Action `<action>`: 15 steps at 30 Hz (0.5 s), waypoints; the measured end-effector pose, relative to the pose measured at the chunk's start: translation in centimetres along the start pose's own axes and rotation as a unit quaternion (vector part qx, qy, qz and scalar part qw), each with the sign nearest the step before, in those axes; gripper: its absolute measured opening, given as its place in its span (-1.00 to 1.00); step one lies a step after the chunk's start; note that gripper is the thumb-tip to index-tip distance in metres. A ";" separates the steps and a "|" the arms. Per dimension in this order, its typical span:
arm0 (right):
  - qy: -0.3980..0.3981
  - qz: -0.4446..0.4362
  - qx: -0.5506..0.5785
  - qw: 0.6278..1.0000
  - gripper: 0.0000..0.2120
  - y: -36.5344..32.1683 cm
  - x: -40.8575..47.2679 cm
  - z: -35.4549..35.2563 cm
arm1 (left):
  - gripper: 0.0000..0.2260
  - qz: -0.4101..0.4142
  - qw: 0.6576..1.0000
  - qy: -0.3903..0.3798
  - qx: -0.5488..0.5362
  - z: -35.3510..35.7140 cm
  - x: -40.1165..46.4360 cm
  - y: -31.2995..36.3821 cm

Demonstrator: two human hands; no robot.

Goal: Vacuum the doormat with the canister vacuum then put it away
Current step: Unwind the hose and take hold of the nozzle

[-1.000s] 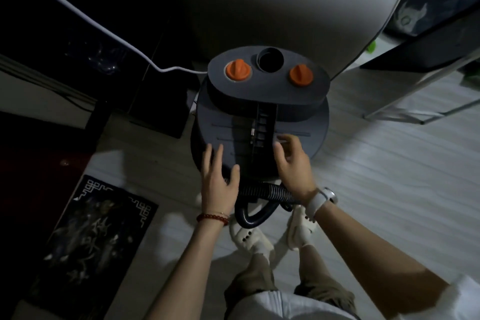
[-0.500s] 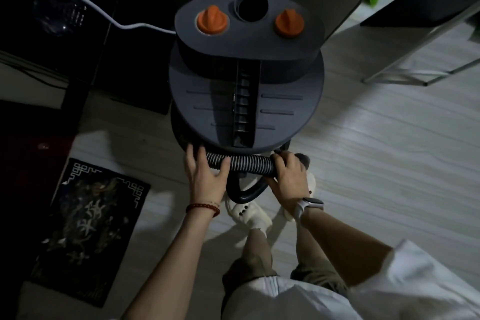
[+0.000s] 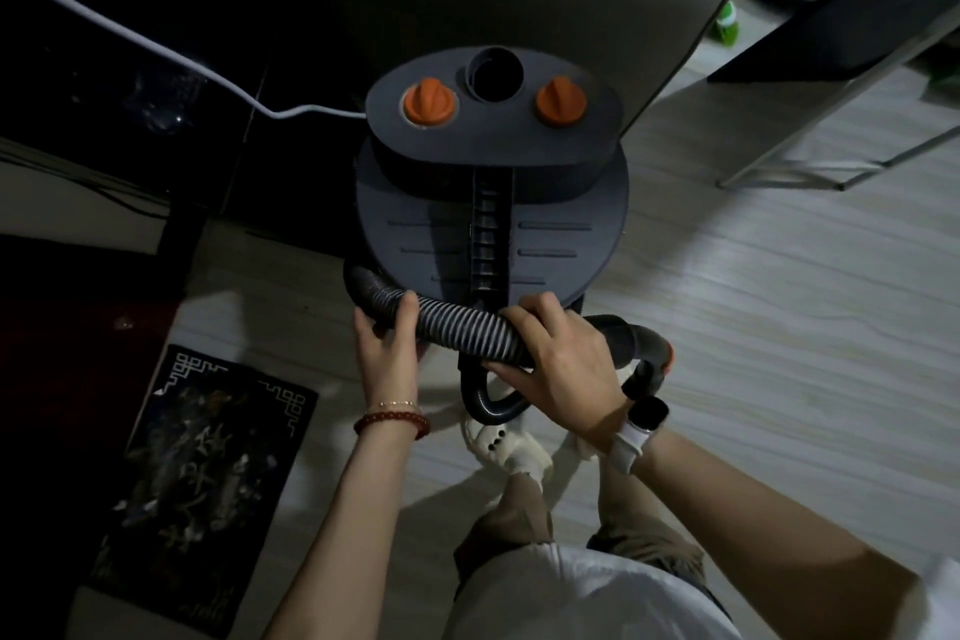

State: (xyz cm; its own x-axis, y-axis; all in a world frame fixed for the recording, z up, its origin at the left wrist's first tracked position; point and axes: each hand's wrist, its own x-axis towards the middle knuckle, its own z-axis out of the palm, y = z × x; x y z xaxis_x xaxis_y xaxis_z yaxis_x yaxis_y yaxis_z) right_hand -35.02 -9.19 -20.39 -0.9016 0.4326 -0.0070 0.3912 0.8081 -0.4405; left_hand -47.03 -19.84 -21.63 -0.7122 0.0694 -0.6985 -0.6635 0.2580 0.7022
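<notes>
Just in front of my feet, at the near edge of the canister vacuum point(image 3: 491, 224), my right hand point(image 3: 563, 369) is wrapped over the ribbed hose point(image 3: 462, 330), fingers curled across the top and thumb tucked beneath. My left hand point(image 3: 387, 353) grips the same hose further left, thumb over the top, close to where it bends away round the canister's side. Between my two hands the hose runs nearly straight along the lid's near rim. Past my right hand it turns into a rigid curved handle piece point(image 3: 641, 346), and a loop hangs below towards my slippers.

I judge the hose light and springy: it will bend readily but want to uncoil, so I should hold it on the ribs, where there is good purchase, and keep both hands on while I wind it. The canister looks bulkier and heavier, best lifted by its central ridge.

The dark doormat point(image 3: 202, 473) lies on the floor to the near left, well apart. A white cord point(image 3: 156, 44) trails off far left; in this dim light, I can't tell where it plugs in.
</notes>
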 end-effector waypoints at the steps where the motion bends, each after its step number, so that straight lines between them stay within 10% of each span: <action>1: 0.005 -0.006 -0.001 1.000 -0.54 -0.4 0.5 -0.6 | -0.42 -0.007 0.999 0.014 -0.041 0.2 0.3 0.9; 15: 0.056 0.010 0.065 0.996 -0.52 -2.9 9.2 -4.4 | -0.30 0.114 0.993 -0.014 -0.026 3.1 3.9 12.9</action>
State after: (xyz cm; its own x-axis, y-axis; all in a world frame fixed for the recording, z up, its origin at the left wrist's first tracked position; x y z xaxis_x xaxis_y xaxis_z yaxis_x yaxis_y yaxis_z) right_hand -43.59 -5.80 -15.21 -0.8651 0.4953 0.0797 0.3746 0.7434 -0.5541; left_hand -57.64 -13.24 -15.77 -0.8390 0.1479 -0.5237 -0.4973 0.1821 0.8482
